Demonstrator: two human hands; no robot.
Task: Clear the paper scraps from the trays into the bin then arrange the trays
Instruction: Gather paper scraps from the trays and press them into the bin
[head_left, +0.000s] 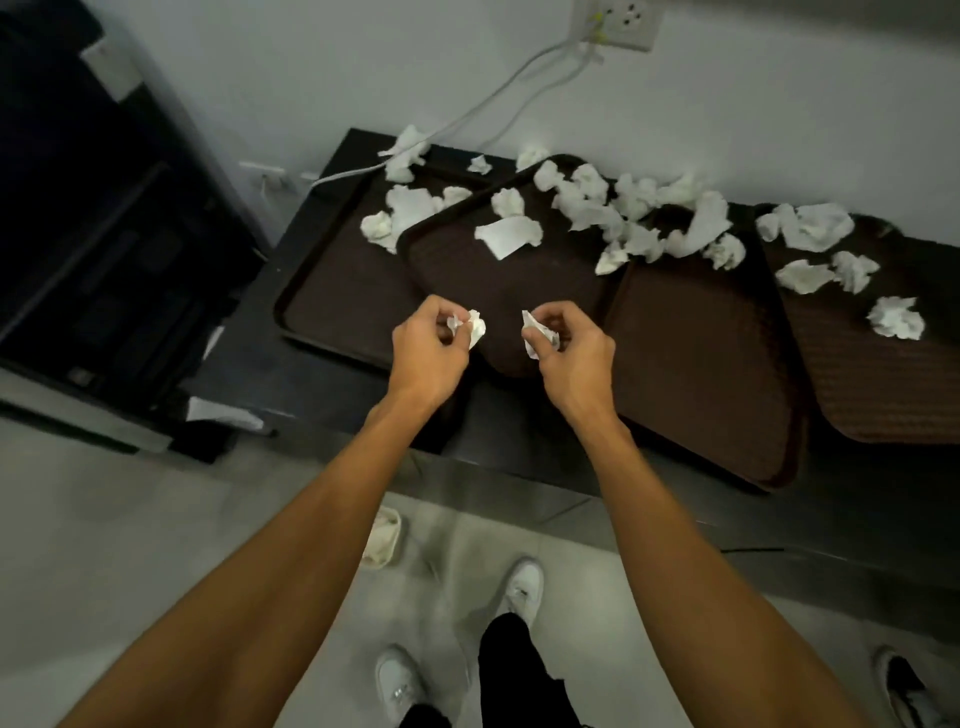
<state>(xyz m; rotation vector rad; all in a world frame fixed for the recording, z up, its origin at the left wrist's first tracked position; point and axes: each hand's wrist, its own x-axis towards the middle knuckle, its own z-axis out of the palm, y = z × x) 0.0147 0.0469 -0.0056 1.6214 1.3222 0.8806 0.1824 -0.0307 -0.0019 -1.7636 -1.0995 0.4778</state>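
Note:
Several dark brown trays lie overlapping on a black counter: a left tray (332, 301), a middle tray (498, 280) resting on top of it, a right tray (696, 364) and a far-right tray (883, 384). Crumpled white paper scraps (613, 208) are strewn across their far halves. My left hand (426, 353) pinches a crumpled scrap (470, 326) above the middle tray. My right hand (571, 353) grips another scrap (535, 332) beside it. A small bin (384, 538) with paper inside stands on the floor below the counter, partly hidden by my left forearm.
A black counter (311, 384) runs along a white wall with a socket (618, 21) and a white cable (467, 114). A dark cabinet (93, 234) stands at the left. White shoes (524, 587) are on the pale tiled floor.

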